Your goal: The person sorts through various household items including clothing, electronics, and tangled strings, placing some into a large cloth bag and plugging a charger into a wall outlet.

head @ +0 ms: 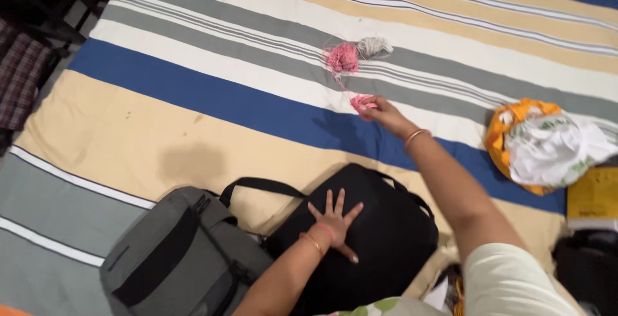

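Note:
My left hand (333, 221) lies flat with fingers spread on a black bag (386, 232) at the near edge of the striped bedsheet (212, 97). My right hand (384, 113) reaches forward over the sheet and pinches a small pink crochet piece (362, 103). A pink thread runs from it up to a pink yarn ball (341, 57). A white yarn ball (374, 46) lies just right of the pink one. Both wrists wear thin bangles.
A grey backpack (174, 258) sits left of the black bag. An orange and white plastic bag (544, 145) lies at the right with a yellow booklet (592, 195) below it. Dark clothing (26, 65) is piled at the far left.

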